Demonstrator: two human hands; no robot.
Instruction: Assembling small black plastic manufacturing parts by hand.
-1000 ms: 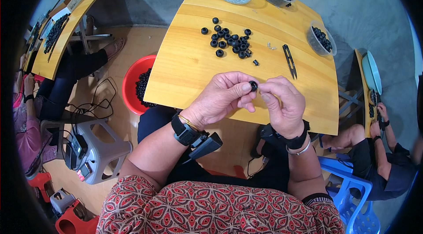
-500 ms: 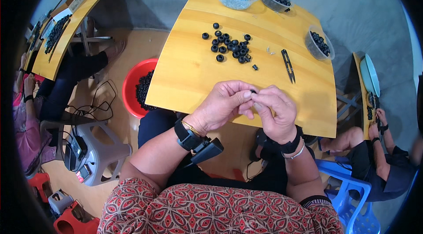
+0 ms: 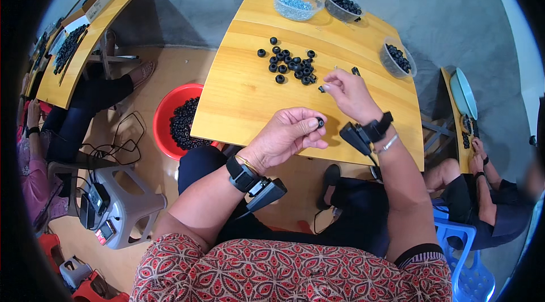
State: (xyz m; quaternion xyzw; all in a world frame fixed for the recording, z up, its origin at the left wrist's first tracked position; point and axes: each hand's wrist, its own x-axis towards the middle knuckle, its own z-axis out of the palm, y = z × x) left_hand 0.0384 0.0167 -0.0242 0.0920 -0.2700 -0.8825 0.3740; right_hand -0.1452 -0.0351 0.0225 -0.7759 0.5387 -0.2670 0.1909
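My left hand (image 3: 286, 137) pinches a round black bead (image 3: 319, 123) between thumb and index finger, its hole showing, just above the table's near edge. Farther out, my right hand (image 3: 353, 96) is at the tabletop, thumb and finger closed at a small black piece with a pale, shiny end (image 3: 321, 89). Several loose black beads (image 3: 282, 68) lie in a cluster beyond my hands. Black thread snips (image 3: 355, 71) show only at one end, mostly covered by my right hand.
On the wooden table (image 3: 238, 114) stand clear tubs of bluish glassy beads (image 3: 295, 11) and black beads (image 3: 342, 9), with another black-bead tub (image 3: 395, 62) at right. A red basin (image 3: 164, 137) of black beads sits left. People work at tables on both sides.
My right hand has left my left hand and reached forward to the small piece on the table, covering most of the snips. The left hand keeps its bead. The view has shifted slightly.
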